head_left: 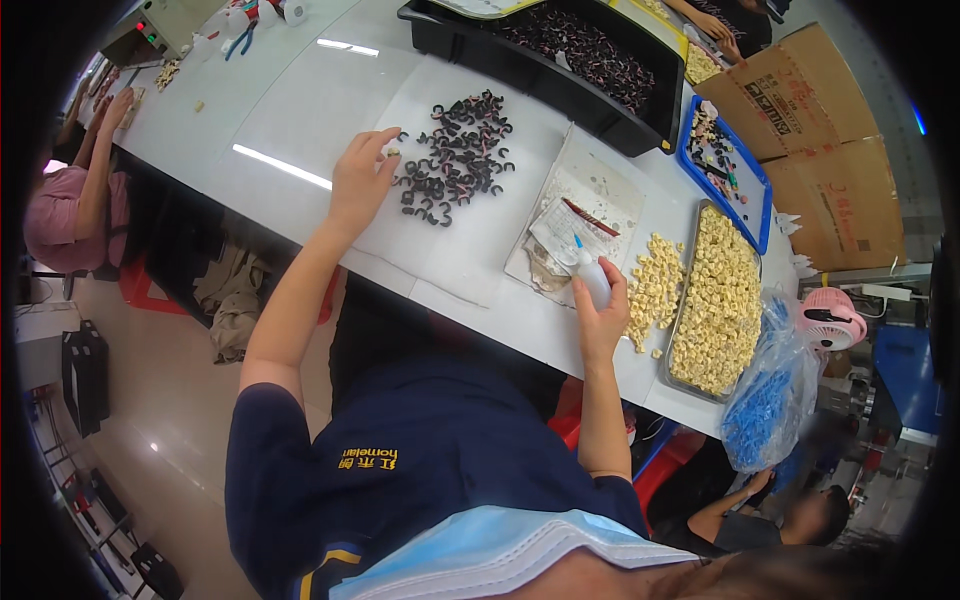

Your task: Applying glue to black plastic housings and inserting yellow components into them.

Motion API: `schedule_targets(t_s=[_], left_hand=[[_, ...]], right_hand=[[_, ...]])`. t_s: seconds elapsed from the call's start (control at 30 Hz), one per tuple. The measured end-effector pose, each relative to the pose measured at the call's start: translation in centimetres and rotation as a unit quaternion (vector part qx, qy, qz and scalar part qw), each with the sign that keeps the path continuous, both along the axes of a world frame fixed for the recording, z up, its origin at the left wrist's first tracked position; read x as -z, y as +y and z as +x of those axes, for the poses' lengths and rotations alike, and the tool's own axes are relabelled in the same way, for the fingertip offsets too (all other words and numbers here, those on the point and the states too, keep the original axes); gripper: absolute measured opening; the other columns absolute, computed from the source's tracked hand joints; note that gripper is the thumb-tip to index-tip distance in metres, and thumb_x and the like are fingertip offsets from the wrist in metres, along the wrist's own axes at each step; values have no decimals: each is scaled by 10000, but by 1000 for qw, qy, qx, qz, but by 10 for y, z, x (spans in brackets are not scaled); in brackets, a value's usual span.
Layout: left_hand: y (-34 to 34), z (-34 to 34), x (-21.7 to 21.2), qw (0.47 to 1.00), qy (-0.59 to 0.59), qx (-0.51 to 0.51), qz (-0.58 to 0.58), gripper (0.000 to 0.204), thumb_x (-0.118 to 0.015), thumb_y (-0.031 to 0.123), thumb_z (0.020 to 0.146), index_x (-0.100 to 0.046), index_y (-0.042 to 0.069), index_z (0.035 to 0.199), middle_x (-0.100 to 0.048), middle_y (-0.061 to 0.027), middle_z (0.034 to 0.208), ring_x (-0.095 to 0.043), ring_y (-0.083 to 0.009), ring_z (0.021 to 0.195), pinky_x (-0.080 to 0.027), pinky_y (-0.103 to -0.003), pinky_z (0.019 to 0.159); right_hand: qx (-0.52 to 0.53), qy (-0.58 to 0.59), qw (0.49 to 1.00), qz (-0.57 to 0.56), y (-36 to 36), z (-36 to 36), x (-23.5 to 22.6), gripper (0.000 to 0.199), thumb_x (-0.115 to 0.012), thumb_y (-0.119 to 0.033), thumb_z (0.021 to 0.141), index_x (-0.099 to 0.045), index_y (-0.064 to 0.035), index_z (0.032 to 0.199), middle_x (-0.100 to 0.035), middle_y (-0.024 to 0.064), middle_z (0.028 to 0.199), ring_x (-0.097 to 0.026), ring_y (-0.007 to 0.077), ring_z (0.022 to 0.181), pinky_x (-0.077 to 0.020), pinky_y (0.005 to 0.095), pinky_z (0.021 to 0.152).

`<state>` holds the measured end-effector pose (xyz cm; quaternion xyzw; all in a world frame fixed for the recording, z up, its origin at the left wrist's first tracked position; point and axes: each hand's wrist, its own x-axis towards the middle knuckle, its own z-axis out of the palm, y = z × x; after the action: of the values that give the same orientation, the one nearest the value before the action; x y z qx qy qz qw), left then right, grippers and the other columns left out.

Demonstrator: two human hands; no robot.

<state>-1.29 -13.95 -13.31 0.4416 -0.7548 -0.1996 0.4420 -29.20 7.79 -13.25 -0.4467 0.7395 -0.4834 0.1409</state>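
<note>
My left hand (362, 182) pinches a small pale piece (393, 152) between thumb and fingertips. A dark curved piece touches or lies right by these fingertips; I cannot tell if it is held too. Just right of that hand spreads a loose pile of black C-shaped pieces (455, 165), some with pinkish parts. My right hand (603, 318) is closed around a white squeeze bottle (592, 282) with a blue nozzle, tilted up and leftward. Beneath the nozzle is a stained pale board (575, 190) bearing a dark red thin stick (592, 217) and a whitish scrap.
Small cream pieces (655, 285) lie loose beside a clear tray (712, 300) full of them. Behind are a black bin (520, 62) of dark pieces and a blue tray (768, 215). A bag of blue bits (762, 400), a pink fan (832, 318) and cardboard (800, 100) stand right. Other people work nearby.
</note>
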Motion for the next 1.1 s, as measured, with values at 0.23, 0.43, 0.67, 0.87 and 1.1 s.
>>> schedule_targets(t_s=[0.23, 0.43, 0.67, 0.87, 1.1], left_hand=[[-7, -3, 13, 999, -16, -3, 36, 203, -612, 5, 766, -626, 29, 967, -605, -115, 897, -599, -247, 712, -478, -322, 652], [1, 3, 12, 999, -36, -4, 29, 183, -602, -24, 759, -625, 23, 935, -593, -117, 858, -598, -243, 716, -483, -307, 635], [-13, -3, -5, 999, 9, 25, 42, 166, -601, 34, 801, -633, 32, 964, -613, -94, 888, -617, -185, 757, -495, -269, 671], [-149, -59, -61, 782, 528, 95, 317, 219, -539, -11, 820, -554, -74, 1029, -606, -129, 919, -622, -220, 854, -515, -272, 755], [-185, -101, -59, 772, 540, 58, 332, 241, -564, -9, 793, -544, -34, 1032, -585, -100, 894, -593, -168, 791, -477, -243, 649]], right_hand=[[-8, -43, 998, -37, 4, -1, 1, 407, -692, -107, 770, -551, -12, 1139, -566, 90, 1075, -542, 168, 977, -440, 280, 848], [24, -64, 995, -66, 2, -1, -2, 424, -702, -108, 748, -560, 4, 1132, -593, 120, 1068, -559, 193, 977, -438, 301, 862], [34, -63, 996, -50, 1, -2, -3, 403, -694, -132, 755, -570, 13, 1110, -599, 129, 1048, -566, 202, 960, -450, 309, 832], [18, -19, 999, -40, 1, -3, 0, 409, -700, -129, 761, -560, 3, 1123, -588, 103, 1044, -561, 173, 933, -448, 281, 823], [26, 18, 999, -35, 1, -7, 4, 409, -699, -127, 760, -562, -4, 1125, -588, 93, 1050, -562, 167, 933, -450, 281, 820]])
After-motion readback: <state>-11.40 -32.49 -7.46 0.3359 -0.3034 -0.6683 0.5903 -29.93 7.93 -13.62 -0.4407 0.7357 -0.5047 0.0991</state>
